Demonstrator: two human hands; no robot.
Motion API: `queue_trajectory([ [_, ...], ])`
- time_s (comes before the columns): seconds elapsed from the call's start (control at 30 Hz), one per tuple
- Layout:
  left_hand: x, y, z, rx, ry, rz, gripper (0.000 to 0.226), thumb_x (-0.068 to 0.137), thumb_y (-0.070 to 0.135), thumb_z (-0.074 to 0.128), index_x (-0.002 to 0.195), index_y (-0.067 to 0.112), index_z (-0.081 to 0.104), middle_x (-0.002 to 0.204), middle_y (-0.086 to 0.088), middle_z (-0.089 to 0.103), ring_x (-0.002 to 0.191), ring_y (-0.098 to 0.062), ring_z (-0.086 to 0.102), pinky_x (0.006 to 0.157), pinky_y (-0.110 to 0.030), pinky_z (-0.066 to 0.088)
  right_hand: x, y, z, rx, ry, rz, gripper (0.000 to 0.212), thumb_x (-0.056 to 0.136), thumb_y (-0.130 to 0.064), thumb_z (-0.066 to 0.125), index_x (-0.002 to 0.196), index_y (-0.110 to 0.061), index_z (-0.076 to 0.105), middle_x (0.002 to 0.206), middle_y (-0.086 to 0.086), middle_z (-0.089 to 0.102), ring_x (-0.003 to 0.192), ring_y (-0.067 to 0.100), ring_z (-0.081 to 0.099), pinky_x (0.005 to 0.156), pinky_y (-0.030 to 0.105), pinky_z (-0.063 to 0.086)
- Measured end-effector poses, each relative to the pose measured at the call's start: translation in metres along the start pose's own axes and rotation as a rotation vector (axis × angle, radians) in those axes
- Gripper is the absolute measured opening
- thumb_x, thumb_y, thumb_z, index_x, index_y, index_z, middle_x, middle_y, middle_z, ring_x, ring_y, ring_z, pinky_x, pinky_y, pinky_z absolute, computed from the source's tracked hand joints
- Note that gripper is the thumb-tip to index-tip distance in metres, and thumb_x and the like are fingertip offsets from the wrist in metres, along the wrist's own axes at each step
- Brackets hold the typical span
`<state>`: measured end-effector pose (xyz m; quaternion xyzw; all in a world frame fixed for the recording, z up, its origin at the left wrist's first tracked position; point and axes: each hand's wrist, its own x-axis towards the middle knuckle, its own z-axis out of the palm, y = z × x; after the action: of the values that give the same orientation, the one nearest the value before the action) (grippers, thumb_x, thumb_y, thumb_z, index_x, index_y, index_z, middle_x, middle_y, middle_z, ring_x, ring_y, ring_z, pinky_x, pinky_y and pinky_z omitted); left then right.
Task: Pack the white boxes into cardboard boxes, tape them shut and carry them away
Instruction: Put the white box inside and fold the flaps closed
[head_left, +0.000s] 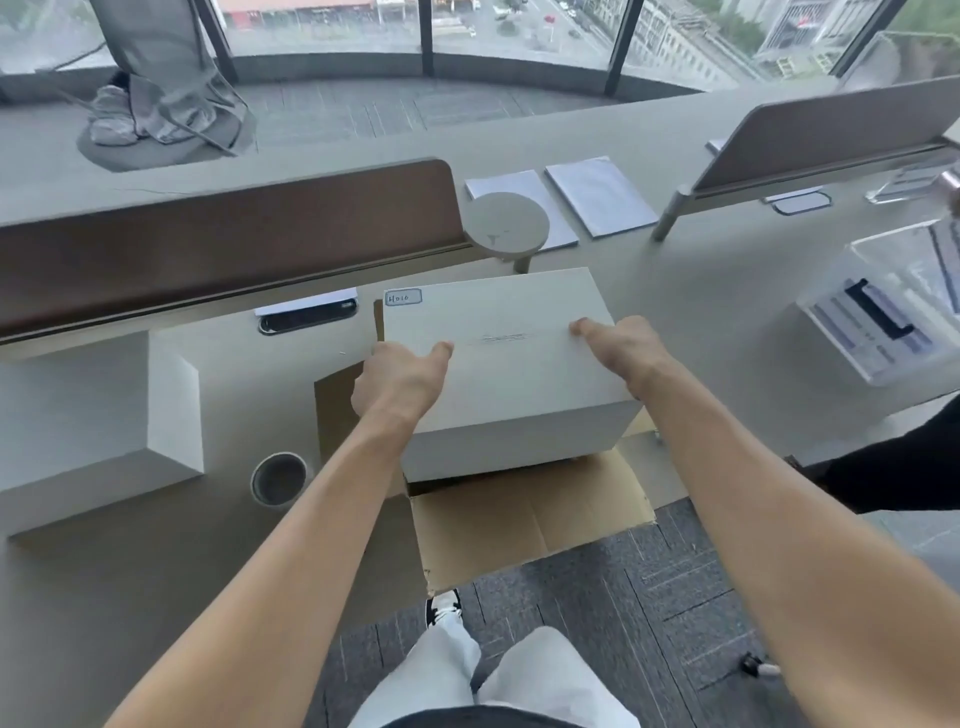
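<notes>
Left hand (397, 379) clasps left edge of plain white rectangular box (511, 364), thumb lying on lid, fingers wrapped down side. Right hand (621, 348) clasps right edge likewise. White box at frame centre, lid up, long axis left-right, lower part sunk in open brown cardboard box (524, 519) with flaps spread. Second white box (98, 426) at left on grey desk (727, 291).

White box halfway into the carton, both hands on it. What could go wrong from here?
1. The white box fills nearly the whole cardboard box opening, so it may jam on a flap.
2. The left hand and right hand grip its sides; fingers could pinch against the carton walls.
3. The carton overhangs the desk edge and might tip.
</notes>
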<state>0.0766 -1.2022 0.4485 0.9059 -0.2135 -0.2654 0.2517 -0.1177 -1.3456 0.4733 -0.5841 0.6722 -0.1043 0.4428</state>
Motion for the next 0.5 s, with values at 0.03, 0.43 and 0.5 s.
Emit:
queue_trajectory([
  [0.03, 0.001, -0.003, 0.004, -0.006, -0.002, -0.013, 0.057, 0.088, 0.066, 0.056, 0.106, 0.012, 0.06, 0.097, -0.004, 0.065, 0.084, -0.027, 0.059, 0.071, -0.033, 0.045, 0.001, 0.001, 0.001, -0.004, -0.008, -0.002, 0.032, 0.09, -0.046, 0.066, 0.077, -0.019, 0.055, 0.09, 0.001, 0.064, 0.095, 0.028, 0.063, 0.084, 0.034, 0.051],
  [0.43, -0.01, -0.021, 0.027, -0.027, 0.123, -0.144, 0.071, 0.074, 0.073, 0.058, 0.116, 0.015, 0.06, 0.104, -0.001, 0.068, 0.09, -0.028, 0.063, 0.082, -0.039, 0.054, 0.036, 0.029, 0.012, -0.173, -0.083, -0.114, 0.05, 0.089, -0.06, 0.06, 0.095, -0.01, 0.067, 0.092, 0.004, 0.065, 0.093, 0.029, 0.062, 0.081, 0.037, 0.051],
  [0.5, -0.011, -0.023, 0.031, -0.075, 0.108, -0.169, 0.071, 0.069, 0.072, 0.062, 0.114, 0.017, 0.061, 0.103, 0.001, 0.069, 0.09, -0.026, 0.064, 0.083, -0.039, 0.055, 0.039, 0.035, 0.012, -0.194, -0.097, -0.112, 0.05, 0.093, -0.058, 0.058, 0.099, -0.008, 0.065, 0.091, 0.004, 0.063, 0.09, 0.028, 0.057, 0.071, 0.033, 0.042],
])
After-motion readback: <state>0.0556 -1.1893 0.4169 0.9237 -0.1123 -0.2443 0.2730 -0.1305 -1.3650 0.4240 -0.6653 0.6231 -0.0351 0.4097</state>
